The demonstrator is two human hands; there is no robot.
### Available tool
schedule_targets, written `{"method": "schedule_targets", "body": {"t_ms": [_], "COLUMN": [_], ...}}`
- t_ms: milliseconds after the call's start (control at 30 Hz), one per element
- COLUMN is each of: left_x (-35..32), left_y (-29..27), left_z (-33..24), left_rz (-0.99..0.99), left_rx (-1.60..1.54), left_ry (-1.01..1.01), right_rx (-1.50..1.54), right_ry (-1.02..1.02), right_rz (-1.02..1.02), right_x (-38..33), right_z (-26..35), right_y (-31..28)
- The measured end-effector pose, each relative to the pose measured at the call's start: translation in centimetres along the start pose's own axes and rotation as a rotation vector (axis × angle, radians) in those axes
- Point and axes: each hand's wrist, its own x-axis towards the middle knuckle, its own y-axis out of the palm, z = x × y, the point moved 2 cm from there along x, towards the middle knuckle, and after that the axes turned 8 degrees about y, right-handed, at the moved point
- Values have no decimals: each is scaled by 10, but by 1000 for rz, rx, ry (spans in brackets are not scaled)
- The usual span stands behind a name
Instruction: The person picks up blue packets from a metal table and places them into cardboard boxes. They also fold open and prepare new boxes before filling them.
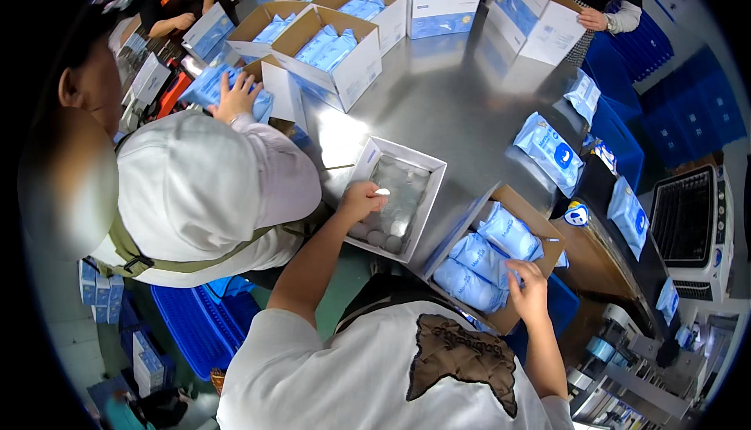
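My left hand (364,201) reaches over the side of a shallow white box (432,209), thumb and fingers pinched on a small white disc (382,192). Round pale discs and clear film (397,195) lie inside this box. My right hand (530,291) is at the near right side of an open cardboard carton (510,197), its fingers curled in a pinch. What they hold, if anything, is too small to make out. Light-blue soft packs, seemingly wipes (472,262), fill the carton in a loose pile.
Several open white cartons of blue packs (332,46) stand across the steel table (446,78). At left, a co-worker in a white cap (195,172) handles blue packs. Another person holds a carton (532,19) at far right. Loose packs (550,152) lie along the conveyor at right.
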Motion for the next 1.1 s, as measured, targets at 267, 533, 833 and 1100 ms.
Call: {"method": "schedule_targets", "body": {"t_ms": [267, 533, 833, 1100], "left_x": [-50, -55, -33, -68], "left_y": [98, 179, 139, 94], "left_z": [-136, -139, -118, -9], "left_rz": [445, 740, 301, -153], "left_rx": [-740, -473, -444, 758], "left_ry": [135, 292, 476, 483], "right_rx": [1044, 89, 818, 1346], "right_ry": [354, 216, 897, 1128], "right_rz": [207, 19, -546, -141], "right_x": [12, -4, -130, -65], "right_z": [20, -15, -8, -37], "right_y": [27, 12, 44, 45]}}
